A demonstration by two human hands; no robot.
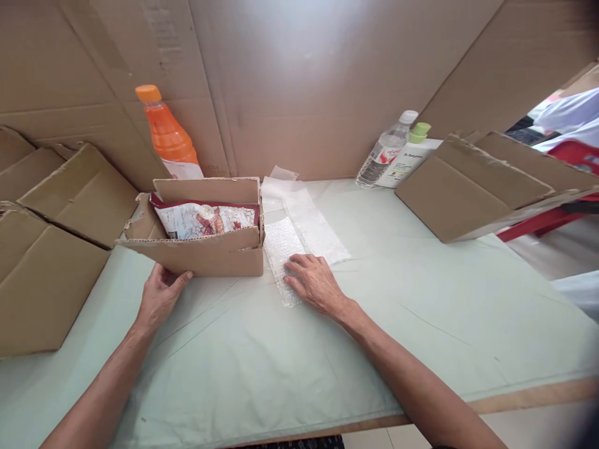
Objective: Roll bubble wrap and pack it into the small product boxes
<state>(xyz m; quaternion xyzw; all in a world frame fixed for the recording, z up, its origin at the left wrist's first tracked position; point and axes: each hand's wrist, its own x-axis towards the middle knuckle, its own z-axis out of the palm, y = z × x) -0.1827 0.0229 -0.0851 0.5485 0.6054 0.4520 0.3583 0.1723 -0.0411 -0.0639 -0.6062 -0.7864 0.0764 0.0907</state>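
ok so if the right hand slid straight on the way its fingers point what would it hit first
Sliding over the bubble wrap, the right hand would probably meet the right end of the open cardboard box first, though exact depth is uncertain.

Near the right end of the tabletop's [243, 362] back edge, a white carton [415, 163] bears a dark line that seems to begin "Dr."; its remaining letters are too small to make out. Beside it, a clear bottle [387, 154] carries red lettering that cannot be read. Toward the back left, the pouch [210, 219] in the open cardboard box [201, 259] has tiny illegible print, and the cardboard wall [299, 93] behind the back edge shows faded, unreadable printing, upper left and low down.
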